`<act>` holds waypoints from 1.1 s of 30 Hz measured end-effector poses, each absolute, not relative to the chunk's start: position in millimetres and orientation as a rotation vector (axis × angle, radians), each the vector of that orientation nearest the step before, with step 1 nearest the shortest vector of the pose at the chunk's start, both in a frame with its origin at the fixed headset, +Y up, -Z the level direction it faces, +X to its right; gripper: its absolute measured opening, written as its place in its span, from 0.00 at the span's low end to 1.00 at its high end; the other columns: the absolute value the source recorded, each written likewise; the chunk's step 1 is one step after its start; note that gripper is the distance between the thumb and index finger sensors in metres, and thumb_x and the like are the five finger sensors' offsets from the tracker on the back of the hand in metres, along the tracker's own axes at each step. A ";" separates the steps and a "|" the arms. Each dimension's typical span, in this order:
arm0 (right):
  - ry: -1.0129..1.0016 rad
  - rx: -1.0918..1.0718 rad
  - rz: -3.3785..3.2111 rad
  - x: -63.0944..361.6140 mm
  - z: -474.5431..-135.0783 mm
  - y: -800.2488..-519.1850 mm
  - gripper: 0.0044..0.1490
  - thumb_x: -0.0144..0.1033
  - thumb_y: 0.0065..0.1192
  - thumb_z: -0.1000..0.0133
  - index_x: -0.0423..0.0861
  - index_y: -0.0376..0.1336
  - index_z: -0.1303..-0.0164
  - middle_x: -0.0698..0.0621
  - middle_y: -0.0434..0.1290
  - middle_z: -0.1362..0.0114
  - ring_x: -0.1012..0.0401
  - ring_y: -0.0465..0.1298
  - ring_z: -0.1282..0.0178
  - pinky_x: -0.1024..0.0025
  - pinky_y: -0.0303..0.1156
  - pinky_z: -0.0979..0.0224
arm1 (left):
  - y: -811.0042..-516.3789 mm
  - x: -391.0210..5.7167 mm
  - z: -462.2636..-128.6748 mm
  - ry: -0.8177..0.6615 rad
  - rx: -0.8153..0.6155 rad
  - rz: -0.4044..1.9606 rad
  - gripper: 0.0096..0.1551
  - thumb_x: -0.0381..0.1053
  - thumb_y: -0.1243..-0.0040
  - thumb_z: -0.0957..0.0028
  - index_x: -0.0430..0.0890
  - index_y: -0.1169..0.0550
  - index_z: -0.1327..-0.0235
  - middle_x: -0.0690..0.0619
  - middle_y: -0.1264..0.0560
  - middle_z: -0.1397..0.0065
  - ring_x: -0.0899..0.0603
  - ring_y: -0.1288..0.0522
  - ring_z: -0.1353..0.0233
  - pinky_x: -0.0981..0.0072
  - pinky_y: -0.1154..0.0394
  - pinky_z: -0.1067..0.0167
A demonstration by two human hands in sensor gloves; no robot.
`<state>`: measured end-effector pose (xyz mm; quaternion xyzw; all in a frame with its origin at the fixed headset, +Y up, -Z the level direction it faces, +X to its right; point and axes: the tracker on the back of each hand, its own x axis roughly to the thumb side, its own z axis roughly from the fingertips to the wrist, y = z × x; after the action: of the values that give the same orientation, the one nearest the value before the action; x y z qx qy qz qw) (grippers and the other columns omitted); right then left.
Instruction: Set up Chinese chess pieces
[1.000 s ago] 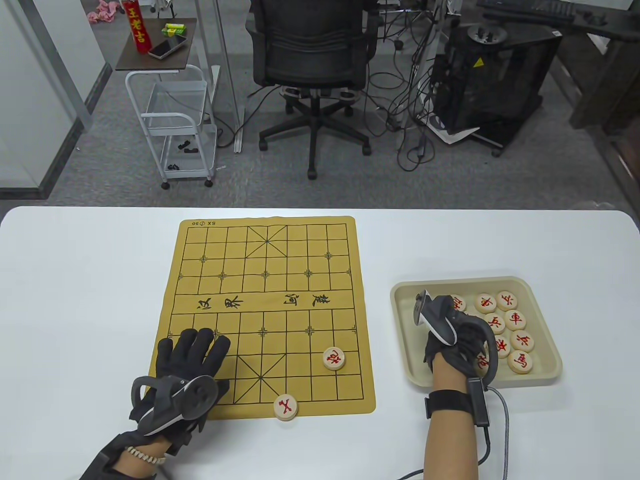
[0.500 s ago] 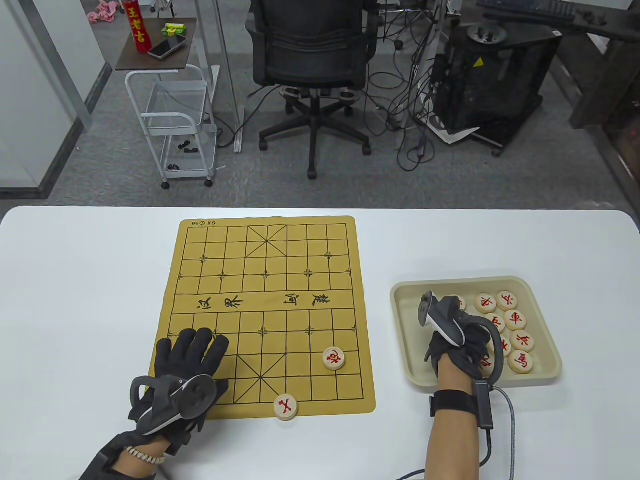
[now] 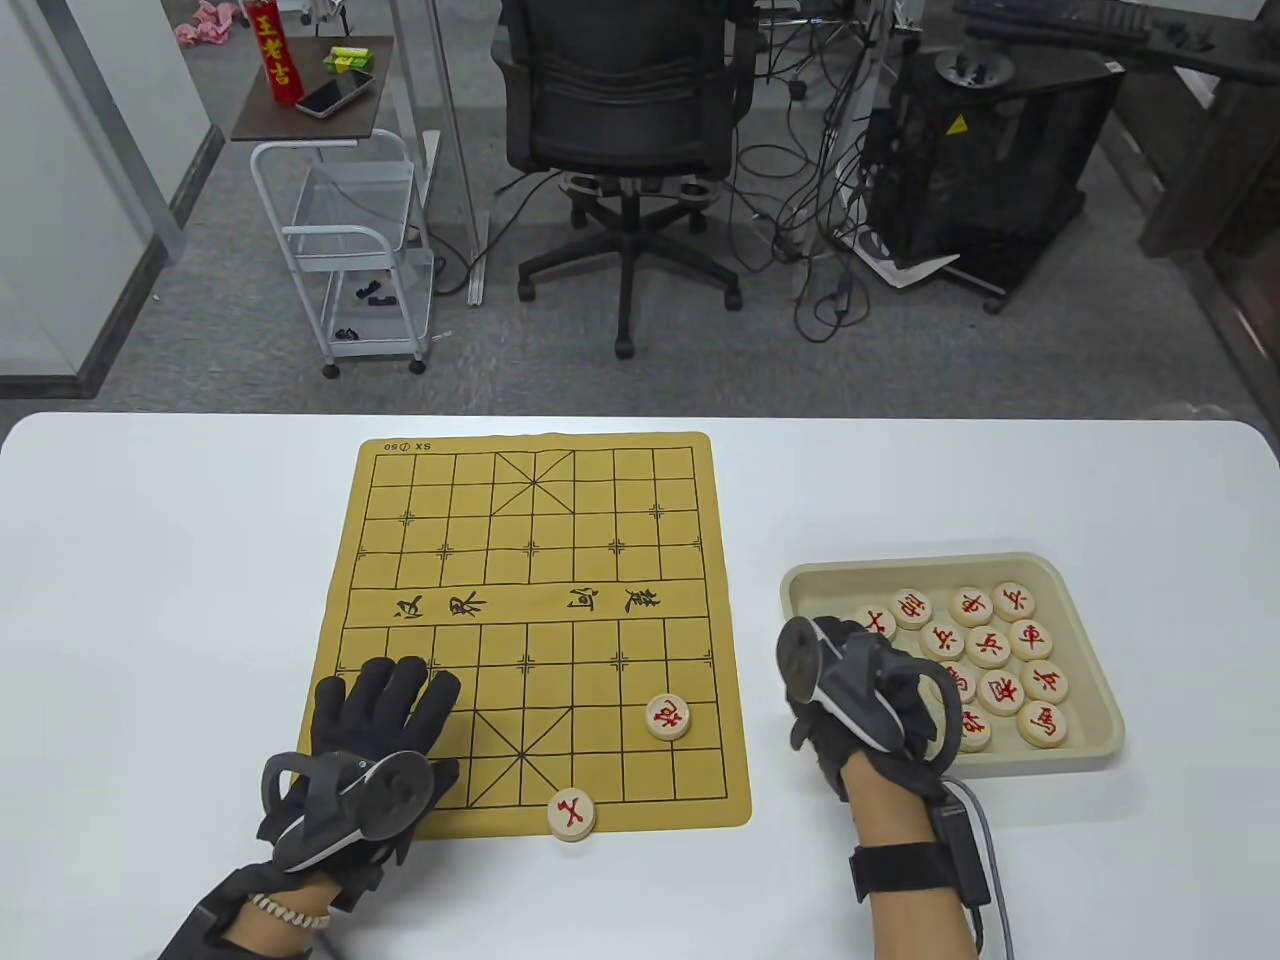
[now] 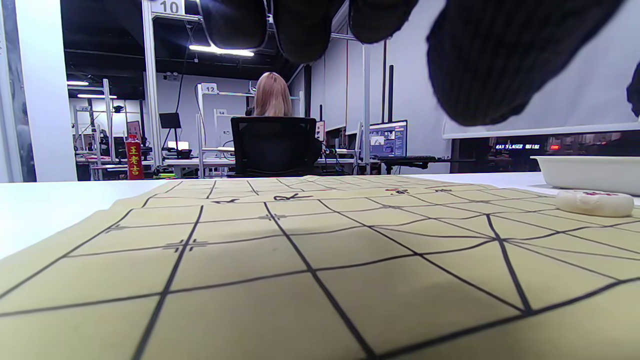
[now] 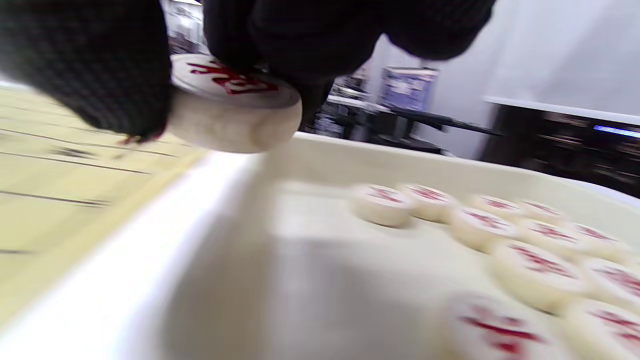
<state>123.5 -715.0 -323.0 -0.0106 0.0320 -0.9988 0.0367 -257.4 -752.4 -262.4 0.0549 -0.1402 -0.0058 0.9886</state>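
Observation:
The yellow chess board mat (image 3: 530,560) lies in the middle of the table. Two pale round pieces with red characters sit on it: one (image 3: 668,716) near its right side, one (image 3: 571,813) on its near edge. The beige tray (image 3: 800,590) at the right holds several more pieces (image 3: 1000,650). My right hand (image 3: 850,700) is over the tray's left rim and pinches one piece (image 5: 232,102) above it; the table view hides that piece. My left hand (image 3: 385,715) rests flat, fingers spread, on the mat's near left corner.
The mat (image 4: 300,250) fills the left wrist view, with a piece (image 4: 595,202) and the tray (image 4: 587,172) at its right. An office chair (image 3: 625,110) and a white trolley (image 3: 350,250) stand beyond the table's far edge.
My right hand has moved left from over the pieces in the tray to the tray's left rim, carrying a piece. More pieces in the tray now show. The left hand has not moved.

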 end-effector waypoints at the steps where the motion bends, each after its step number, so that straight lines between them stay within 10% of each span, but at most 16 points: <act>1: 0.104 -0.131 -3.080 107.0 -312.0 -715.1 0.45 0.58 0.84 0.61 0.55 0.65 0.36 0.51 0.76 0.30 0.68 0.81 0.52 0.66 0.80 0.46 | -752.6 -257.1 -262.1 -0.283 0.110 -0.013 0.53 0.66 0.35 0.57 0.59 0.46 0.21 0.44 0.45 0.12 0.28 0.43 0.14 0.23 0.50 0.25; 9: -0.031 -0.591 -3.034 15.1 -258.7 -751.0 0.45 0.58 0.83 0.61 0.55 0.65 0.36 0.51 0.76 0.30 0.68 0.81 0.52 0.66 0.80 0.46 | -753.2 -256.9 -260.5 -0.290 0.110 -0.012 0.53 0.66 0.35 0.58 0.59 0.46 0.21 0.44 0.45 0.12 0.28 0.43 0.14 0.23 0.50 0.25; 19: -0.215 -0.601 -3.094 16.1 -254.8 -774.8 0.45 0.56 0.80 0.58 0.56 0.63 0.31 0.51 0.73 0.26 0.65 0.81 0.44 0.64 0.79 0.41 | -753.6 -257.9 -259.7 -0.293 0.112 0.000 0.53 0.66 0.35 0.58 0.59 0.46 0.21 0.44 0.45 0.12 0.28 0.43 0.14 0.23 0.50 0.26; 27: -0.007 0.267 -3.071 119.1 -301.4 -729.2 0.44 0.53 0.79 0.53 0.55 0.63 0.27 0.47 0.70 0.22 0.60 0.79 0.40 0.60 0.76 0.39 | -753.6 -258.1 -259.7 -0.290 0.107 0.002 0.53 0.66 0.35 0.58 0.59 0.46 0.21 0.44 0.45 0.12 0.28 0.43 0.14 0.23 0.50 0.25; 33: -0.253 0.641 -2.804 186.7 -327.0 -743.5 0.42 0.53 0.79 0.53 0.54 0.65 0.29 0.47 0.70 0.23 0.59 0.80 0.39 0.59 0.77 0.39 | -753.5 -258.3 -260.2 -0.290 0.102 0.001 0.53 0.66 0.35 0.58 0.59 0.46 0.21 0.44 0.45 0.12 0.28 0.43 0.14 0.23 0.50 0.26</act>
<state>186.7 -743.5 -327.0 0.2200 -0.0870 -0.9633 0.1268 -258.3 -753.5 -260.2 0.0509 -0.1445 0.0006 0.9882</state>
